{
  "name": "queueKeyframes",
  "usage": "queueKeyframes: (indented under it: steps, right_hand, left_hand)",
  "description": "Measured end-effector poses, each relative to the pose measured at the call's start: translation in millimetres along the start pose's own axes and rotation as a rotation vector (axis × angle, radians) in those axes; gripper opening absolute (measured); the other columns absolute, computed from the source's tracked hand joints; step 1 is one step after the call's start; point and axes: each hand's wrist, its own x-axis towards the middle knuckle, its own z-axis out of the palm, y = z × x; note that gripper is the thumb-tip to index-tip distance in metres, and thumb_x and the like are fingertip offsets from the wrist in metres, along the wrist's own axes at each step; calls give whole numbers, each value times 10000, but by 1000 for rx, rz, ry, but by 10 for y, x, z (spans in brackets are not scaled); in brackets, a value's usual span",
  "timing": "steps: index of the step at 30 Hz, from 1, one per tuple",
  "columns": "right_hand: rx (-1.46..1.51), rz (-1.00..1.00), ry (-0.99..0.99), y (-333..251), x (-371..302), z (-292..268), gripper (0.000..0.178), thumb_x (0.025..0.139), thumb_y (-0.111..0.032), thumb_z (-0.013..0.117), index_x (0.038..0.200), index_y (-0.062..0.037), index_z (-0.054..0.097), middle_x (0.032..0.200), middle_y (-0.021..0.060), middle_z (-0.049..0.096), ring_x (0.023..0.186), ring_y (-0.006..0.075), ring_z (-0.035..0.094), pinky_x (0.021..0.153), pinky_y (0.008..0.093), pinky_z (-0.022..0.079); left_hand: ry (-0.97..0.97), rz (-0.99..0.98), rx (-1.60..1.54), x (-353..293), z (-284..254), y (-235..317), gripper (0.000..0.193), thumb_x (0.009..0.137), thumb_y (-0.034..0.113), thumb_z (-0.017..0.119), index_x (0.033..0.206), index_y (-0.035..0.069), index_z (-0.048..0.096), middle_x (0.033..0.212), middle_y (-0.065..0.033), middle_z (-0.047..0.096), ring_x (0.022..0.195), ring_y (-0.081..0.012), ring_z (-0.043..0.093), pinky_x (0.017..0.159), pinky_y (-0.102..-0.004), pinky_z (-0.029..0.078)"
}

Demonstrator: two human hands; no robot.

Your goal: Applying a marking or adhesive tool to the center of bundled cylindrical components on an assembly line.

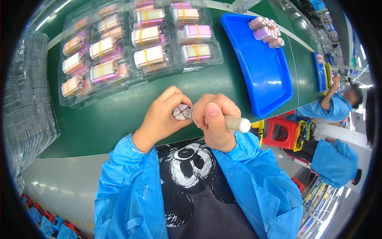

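Observation:
Just over the near edge of the green table, my left hand (pixel 159 115) is closed round a small grey-pink block (pixel 182 112), its end face marked with dark crossing lines. My right hand (pixel 218 123) grips a stick-shaped tool (pixel 234 123) with a beige cylindrical handle and a rounded white end pointing right. The two hands almost meet at the block. My right fingers hide the front of the tool, so I cannot tell whether its tip touches the block.
Clear plastic trays (pixel 135 75) at the back left hold rows of white and pink blocks tied with yellow bands. Stacked empty trays (pixel 32 103) stand far left. A blue tray (pixel 264 75) at right carries several pinkish blocks (pixel 267 32). Co-workers (pixel 334 161) and red stools (pixel 280 132) are farther right.

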Motion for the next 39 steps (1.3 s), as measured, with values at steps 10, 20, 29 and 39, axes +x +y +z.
queueKeyframes:
  steps: [10,20,29,39]
  right_hand:
    - [121,-131,119,-196,196,-213,324,993,-240,379,708,-87,364,603,65,407,411,111,285,392,279,282]
    - [-215,639,-34,-98,233,-423,135,926,-200,587,905,-67,600,659,-33,524,494,23,424,427,190,295]
    - [-274,569,-219,-164,416,-251,272,893,-262,619,908,4,668,724,34,636,627,82,589,554,250,464]
    - [-306,606,-407,-120,459,-204,253,859,-239,686,910,8,665,673,56,642,513,93,575,460,239,444]
  left_hand:
    - [-1,-78,-144,18,4,-22,422,627,50,843,945,40,566,858,-70,604,798,-201,616,689,-301,500]
    - [-42,-511,-1073,-1,-59,27,942,795,831,132,1276,44,321,740,-135,596,619,-226,628,574,-330,525]
    - [5,-565,-1092,84,8,243,1021,758,859,23,1282,55,371,678,-104,556,527,-180,551,468,-281,447]
    - [26,-644,-813,115,21,259,998,781,842,25,1249,29,363,885,-143,605,675,-203,625,554,-312,528]
